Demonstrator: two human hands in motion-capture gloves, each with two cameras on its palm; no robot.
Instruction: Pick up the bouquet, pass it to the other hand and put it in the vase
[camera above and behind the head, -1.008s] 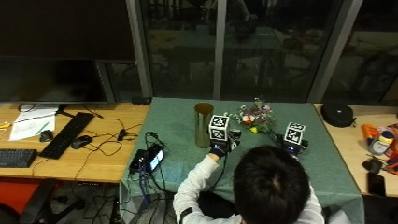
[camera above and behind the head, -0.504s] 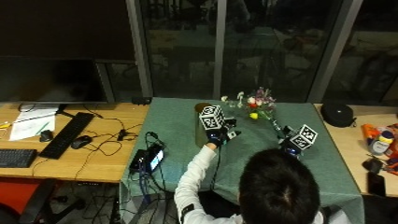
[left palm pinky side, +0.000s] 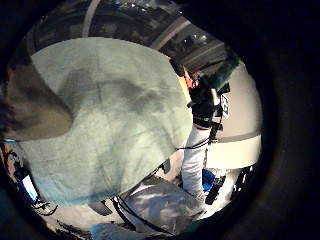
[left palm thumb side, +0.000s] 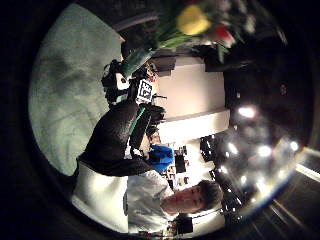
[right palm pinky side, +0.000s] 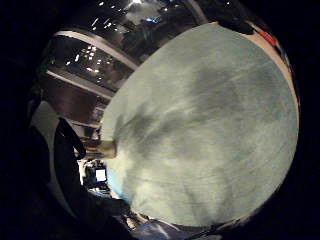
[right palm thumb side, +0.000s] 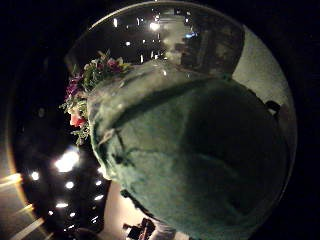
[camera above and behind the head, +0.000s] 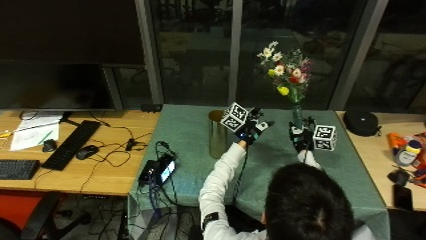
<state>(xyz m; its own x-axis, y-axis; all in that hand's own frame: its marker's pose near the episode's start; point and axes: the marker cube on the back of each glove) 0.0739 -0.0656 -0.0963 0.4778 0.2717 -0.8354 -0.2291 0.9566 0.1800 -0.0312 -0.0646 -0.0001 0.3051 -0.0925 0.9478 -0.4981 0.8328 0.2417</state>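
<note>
Two hands up, flowers in one

One bouquet (camera above and behind the head: 287, 75) up in the air over the green table (camera above and behind the head: 333, 170), standing straight, with white, yellow, red and purple flowers on top. Held low on its green stems by the right hand (camera above and behind the head: 301, 138), with fingers curled round them. High above the cloth and touching nothing else. Off to one side of the vase (camera above and behind the head: 216, 134), not in it.

Left hand (camera above and behind the head: 253, 131) lifted too, just beside the right hand, holding nothing. Fingers spread and loose. Sitting between the right hand and the vase, near the stems but apart from them.

Vase tall, thin and brownish, standing upright on the green cloth. Close to the left hand, but not touched by it.

Seen from the left palm: the right hand (left palm thumb side: 117, 82) wrapped round the stems, and the bouquet (left palm thumb side: 195, 20) with a yellow flower and a red one. Also the vase (left palm pinky side: 30, 105), big and close beside that palm. Seen from the right palm: the vase (right palm pinky side: 104, 148) small and far off across the cloth.

Next to the table, a wooden desk with a black keyboard (camera above and behind the head: 72, 145) and a mouse (camera above and behind the head: 86, 152). On the other side, a round black case (camera above and behind the head: 363, 122)
</note>
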